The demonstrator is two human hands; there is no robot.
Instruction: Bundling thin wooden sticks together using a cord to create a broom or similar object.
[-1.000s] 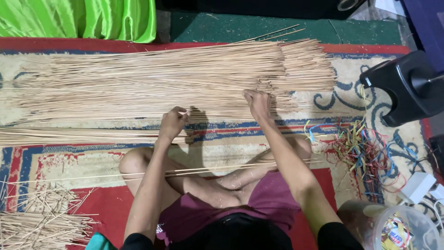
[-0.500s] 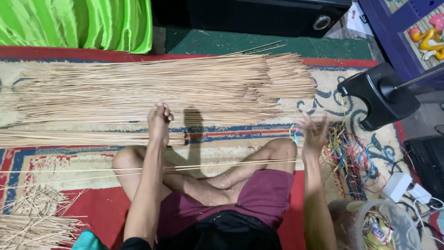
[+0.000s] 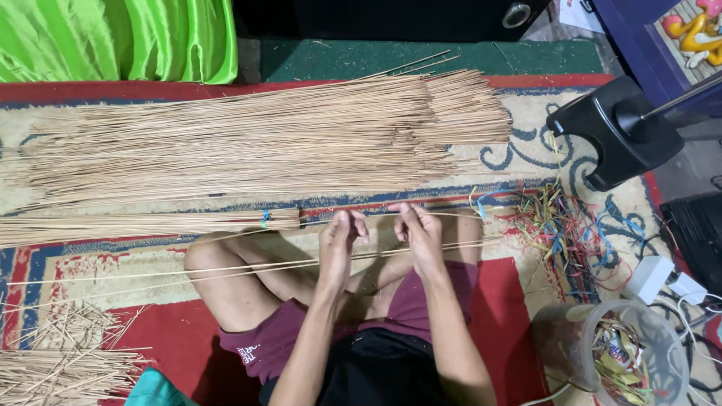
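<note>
1. My left hand and right hand are up together over my crossed legs, fingertips curled in toward each other, pinching something thin between them. It's too fine to make out clearly; my best guess is a short coloured tie strip or the end of a stick.
2. Neither hand is flat open. Both are half-closed in a fingertip pinch, thumbs against forefingers.
3. A few loose long sticks lie across my lap, running from nine o'clock to three o'clock just under my wrists.
4. These look feather-light, dry and springy. They would bend a fair way, but I'd judge they snap if kinked, so I'd grip near the middle or gather several at once instead of levering from one tip.
5. At ten o'clock from my hands sits a tied bundle, bound by a small blue-green band. That banded spot is the firm place to hold it.
6. At twelve o'clock, the big loose pile of sticks is spread on the patterned rug. Smooth and round, so they'd slide and fan out if grabbed loosely.
7. At three o'clock, a tangle of coloured strips: soft and limp, easy to pluck singly.
8. At five o'clock, a clear plastic jar; at eight o'clock, short offcuts.
</note>
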